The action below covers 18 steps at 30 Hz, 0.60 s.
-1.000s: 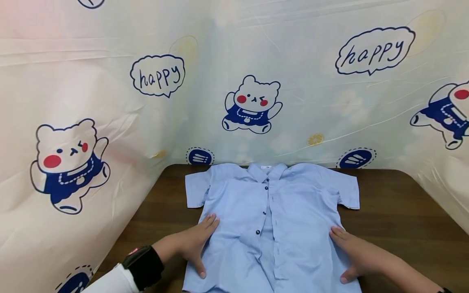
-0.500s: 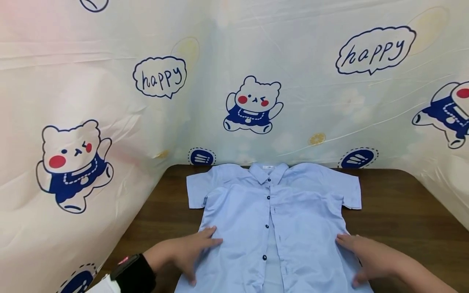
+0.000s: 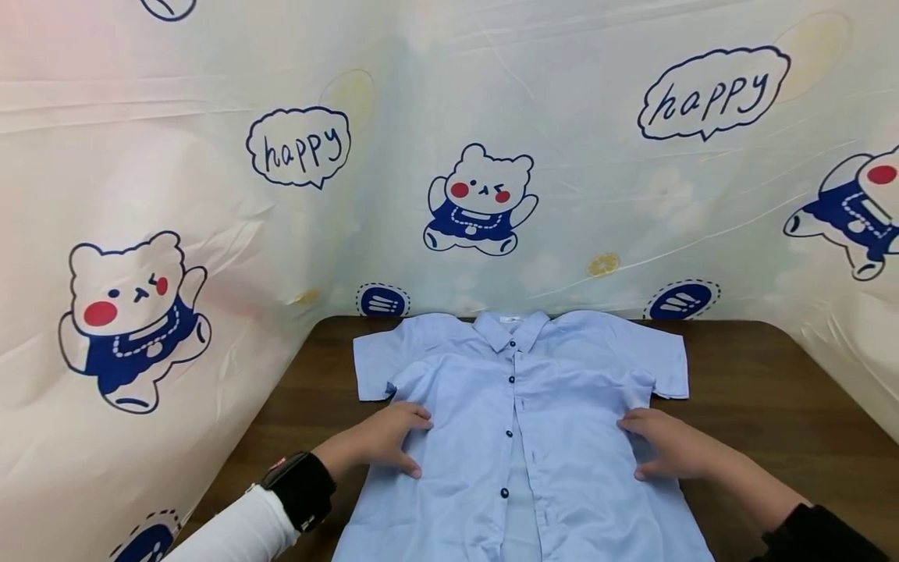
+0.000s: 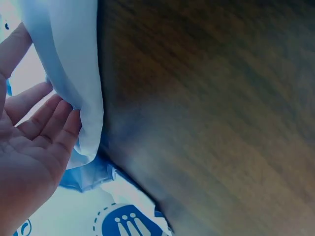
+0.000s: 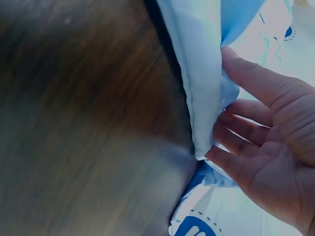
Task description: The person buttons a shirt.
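A light blue short-sleeved shirt (image 3: 562, 390) lies flat, buttons up, on a dark wooden table (image 3: 772, 406), its collar toward the back. My left hand (image 3: 386, 441) rests flat on the shirt's left side, just below the sleeve, fingers straight. My right hand (image 3: 667, 449) lies flat on the right side at the same height. In the left wrist view the left hand's fingers (image 4: 49, 123) touch the shirt's edge (image 4: 69, 64). In the right wrist view the right hand's fingers (image 5: 241, 142) touch the shirt's other edge (image 5: 197, 73). Neither hand grips cloth.
A pale plastic sheet (image 3: 211, 195) printed with cartoon bears and "happy" bubbles walls the table at the back and both sides. A black wristband (image 3: 298, 488) sits on my left wrist. Bare wood shows left and right of the shirt.
Both hands have slid from low on the shirt's sides up toward the sleeves. The wrinkled front panels now lie smoother and flatter.
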Motion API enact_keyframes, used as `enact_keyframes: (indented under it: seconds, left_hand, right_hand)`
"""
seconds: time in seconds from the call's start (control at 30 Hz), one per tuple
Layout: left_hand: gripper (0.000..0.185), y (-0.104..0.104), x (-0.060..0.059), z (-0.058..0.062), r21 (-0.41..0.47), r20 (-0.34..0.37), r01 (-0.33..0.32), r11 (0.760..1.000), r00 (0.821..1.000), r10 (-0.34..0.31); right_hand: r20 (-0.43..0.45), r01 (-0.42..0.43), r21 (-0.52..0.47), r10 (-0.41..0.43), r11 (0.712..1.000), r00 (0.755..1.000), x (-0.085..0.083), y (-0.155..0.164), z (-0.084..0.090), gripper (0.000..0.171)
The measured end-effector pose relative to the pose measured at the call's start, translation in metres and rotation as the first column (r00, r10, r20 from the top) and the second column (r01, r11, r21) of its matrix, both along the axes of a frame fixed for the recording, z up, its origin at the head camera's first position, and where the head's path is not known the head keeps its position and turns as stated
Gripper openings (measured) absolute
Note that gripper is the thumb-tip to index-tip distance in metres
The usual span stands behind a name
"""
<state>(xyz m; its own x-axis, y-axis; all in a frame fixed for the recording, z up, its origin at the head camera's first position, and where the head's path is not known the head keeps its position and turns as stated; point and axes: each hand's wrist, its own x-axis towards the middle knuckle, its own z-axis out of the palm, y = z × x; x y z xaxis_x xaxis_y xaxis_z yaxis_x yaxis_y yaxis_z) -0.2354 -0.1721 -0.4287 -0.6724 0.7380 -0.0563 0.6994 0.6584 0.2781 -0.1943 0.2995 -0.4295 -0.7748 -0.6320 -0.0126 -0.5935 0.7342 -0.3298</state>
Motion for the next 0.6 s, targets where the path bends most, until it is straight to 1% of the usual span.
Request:
enact_keyframes:
  seconds: [0.1,0.2,0.23,0.27,0.33,0.37,0.43,0.5,0.57,0.6]
  left_hand:
    - [0.057,-0.002,-0.001,-0.003,0.04,-0.023,0.016,0.999,1.0,-0.015]
    - [0.04,-0.003,0.0,-0.008,0.095,-0.05,0.028,0.995,0.998,-0.023]
    - [0.033,-0.003,0.0,-0.009,0.121,-0.059,0.037,0.992,0.998,-0.031]
    - [0.027,-0.003,0.0,-0.01,0.142,-0.063,0.043,0.989,0.997,-0.034]
    - [0.021,-0.003,0.001,-0.012,0.171,-0.066,0.048,0.984,0.997,-0.037]
    - [0.02,-0.003,0.001,-0.012,0.178,-0.071,0.053,0.983,0.997,-0.041]
    - [0.019,-0.002,0.002,-0.011,0.186,-0.085,0.062,0.981,0.995,-0.047]
    - [0.018,-0.001,0.003,-0.008,0.181,-0.102,0.054,0.982,0.994,-0.035]
    - [0.019,0.0,0.004,-0.004,0.179,-0.116,0.039,0.983,0.993,-0.018]
    - [0.02,0.0,0.005,-0.003,0.178,-0.122,0.029,0.984,0.993,-0.008]
  right_hand:
    - [-0.027,-0.027,-0.026,0.026,0.999,0.999,-0.003,0.0,-0.002,0.051]
    - [-0.092,-0.07,-0.086,0.062,0.994,0.994,-0.001,-0.001,-0.007,0.028]
    - [-0.119,-0.087,-0.105,0.074,0.991,0.99,-0.001,-0.002,-0.008,0.024]
    - [-0.148,-0.106,-0.119,0.088,0.987,0.985,-0.001,-0.002,-0.01,0.025]
    - [-0.201,-0.135,-0.13,0.107,0.982,0.974,0.0,-0.004,-0.013,0.034]
    - [-0.205,-0.131,-0.129,0.103,0.983,0.973,0.001,-0.005,-0.013,0.035]
    - [-0.206,-0.123,-0.126,0.095,0.984,0.974,0.002,-0.006,-0.011,0.032]
    - [-0.2,-0.098,-0.127,0.072,0.987,0.977,0.002,-0.006,-0.007,0.03]
    - [-0.175,-0.072,-0.145,0.046,0.987,0.984,0.002,-0.006,-0.002,0.028]
    - [-0.174,-0.073,-0.158,0.045,0.985,0.984,0.002,-0.006,-0.001,0.028]
